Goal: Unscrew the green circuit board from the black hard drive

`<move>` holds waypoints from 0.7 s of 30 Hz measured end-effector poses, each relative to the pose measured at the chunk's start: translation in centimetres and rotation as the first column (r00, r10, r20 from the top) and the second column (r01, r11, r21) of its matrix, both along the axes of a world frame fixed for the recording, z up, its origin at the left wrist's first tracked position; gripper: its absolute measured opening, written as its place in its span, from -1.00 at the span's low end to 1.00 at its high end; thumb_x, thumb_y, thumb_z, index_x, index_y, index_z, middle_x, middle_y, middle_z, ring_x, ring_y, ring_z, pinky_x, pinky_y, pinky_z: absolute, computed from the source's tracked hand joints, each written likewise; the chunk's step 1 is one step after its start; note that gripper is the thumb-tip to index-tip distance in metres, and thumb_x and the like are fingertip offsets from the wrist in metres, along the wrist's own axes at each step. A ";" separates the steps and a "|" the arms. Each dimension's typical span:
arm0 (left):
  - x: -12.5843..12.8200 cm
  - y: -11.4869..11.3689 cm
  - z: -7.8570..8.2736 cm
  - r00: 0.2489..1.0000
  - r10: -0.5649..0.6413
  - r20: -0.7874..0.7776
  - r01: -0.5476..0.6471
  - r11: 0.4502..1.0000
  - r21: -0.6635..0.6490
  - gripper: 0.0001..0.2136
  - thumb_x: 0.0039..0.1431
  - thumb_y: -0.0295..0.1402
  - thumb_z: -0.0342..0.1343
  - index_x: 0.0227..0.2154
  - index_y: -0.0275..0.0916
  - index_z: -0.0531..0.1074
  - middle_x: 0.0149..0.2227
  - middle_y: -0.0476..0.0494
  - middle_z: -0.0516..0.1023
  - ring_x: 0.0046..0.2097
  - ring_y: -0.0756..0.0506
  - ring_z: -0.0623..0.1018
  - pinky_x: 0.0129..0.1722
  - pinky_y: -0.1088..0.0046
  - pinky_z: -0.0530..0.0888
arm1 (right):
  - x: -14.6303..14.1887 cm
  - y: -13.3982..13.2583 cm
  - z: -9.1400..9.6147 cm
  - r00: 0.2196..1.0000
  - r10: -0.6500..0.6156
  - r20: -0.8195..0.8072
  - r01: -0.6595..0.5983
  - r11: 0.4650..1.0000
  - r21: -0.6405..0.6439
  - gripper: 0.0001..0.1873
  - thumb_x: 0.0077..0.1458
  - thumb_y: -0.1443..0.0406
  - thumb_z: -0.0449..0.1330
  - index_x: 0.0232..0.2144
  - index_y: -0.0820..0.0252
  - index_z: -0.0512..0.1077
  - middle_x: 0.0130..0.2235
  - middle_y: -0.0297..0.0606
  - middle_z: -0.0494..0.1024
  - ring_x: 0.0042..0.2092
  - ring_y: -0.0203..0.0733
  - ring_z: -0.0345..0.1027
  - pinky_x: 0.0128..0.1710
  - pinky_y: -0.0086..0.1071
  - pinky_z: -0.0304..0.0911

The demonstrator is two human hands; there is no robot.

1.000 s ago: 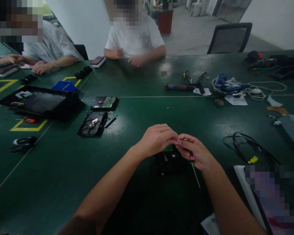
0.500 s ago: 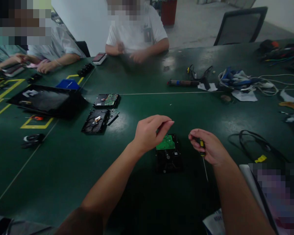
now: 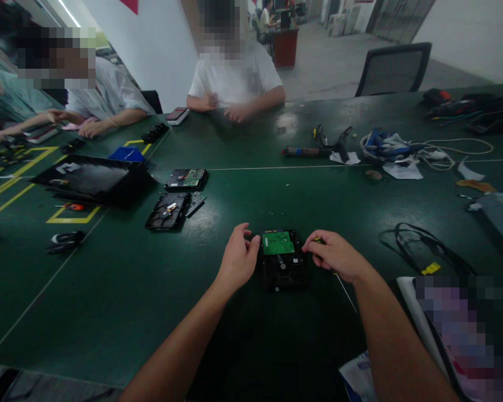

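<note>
A black hard drive (image 3: 283,268) with a green circuit board (image 3: 278,243) on top lies on the green table (image 3: 109,290) in front of me. My left hand (image 3: 240,258) rests at its left edge, fingers curled loosely against the casing. My right hand (image 3: 334,255) sits at the drive's right edge, closed round a small screwdriver (image 3: 344,291) with a yellow and black handle; the thin shaft points back toward me. Tiny screws (image 3: 276,213) lie just beyond the drive.
Two more hard drives (image 3: 167,211) lie to the left, beside a black tray (image 3: 88,178). A black cable (image 3: 427,245) coils at the right, tools and wires (image 3: 385,146) farther back. Two people sit across the table; a white bag (image 3: 406,312) lies near my right arm.
My hands were joined above the drive, then parted. Both have since dropped to the drive's two sides, the right still holding the screwdriver. The camera view shifted slightly.
</note>
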State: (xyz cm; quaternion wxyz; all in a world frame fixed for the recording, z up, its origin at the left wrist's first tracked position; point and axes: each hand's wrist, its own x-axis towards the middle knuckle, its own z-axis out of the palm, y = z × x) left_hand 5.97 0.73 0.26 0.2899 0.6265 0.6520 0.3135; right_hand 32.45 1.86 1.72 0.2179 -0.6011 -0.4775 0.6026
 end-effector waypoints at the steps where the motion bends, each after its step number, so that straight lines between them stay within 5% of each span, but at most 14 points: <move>1: 0.0 -0.7 -0.2 1.000 0.007 0.014 -0.007 1.000 -0.029 -0.56 0.38 -0.25 0.05 0.24 -0.28 0.23 0.08 -0.34 0.50 -0.25 -0.07 0.59 -0.11 0.23 0.55 | -0.2 0.0 -0.1 1.000 0.005 0.018 -0.005 1.000 0.012 -0.85 0.15 0.21 0.19 -0.30 0.18 0.46 -0.61 -0.38 0.42 -0.62 -0.39 0.13 -0.63 -0.48 -0.08; 11: 2.1 -3.8 0.4 0.990 -0.057 0.128 0.067 0.995 -0.075 -0.48 0.43 -0.24 -0.03 0.38 -0.20 0.10 0.28 -0.33 0.43 -0.22 -0.11 0.65 -0.07 0.18 0.59 | -0.4 0.1 0.7 0.998 -0.048 0.047 0.046 0.998 0.044 -0.84 0.16 0.22 0.21 -0.28 0.20 0.46 -0.60 -0.38 0.43 -0.62 -0.39 0.15 -0.62 -0.47 -0.06; 21: 1.7 -1.8 -0.7 0.984 -0.135 0.112 0.135 0.991 0.014 -0.55 0.43 -0.27 -0.01 0.31 -0.22 0.26 0.23 -0.30 0.49 0.01 -0.17 0.64 0.08 0.19 0.56 | 0.1 0.4 1.2 0.992 -0.105 -0.070 0.106 0.994 0.010 -0.80 0.13 0.20 0.28 -0.29 0.24 0.53 -0.64 -0.40 0.39 -0.64 -0.44 0.05 -0.64 -0.49 -0.16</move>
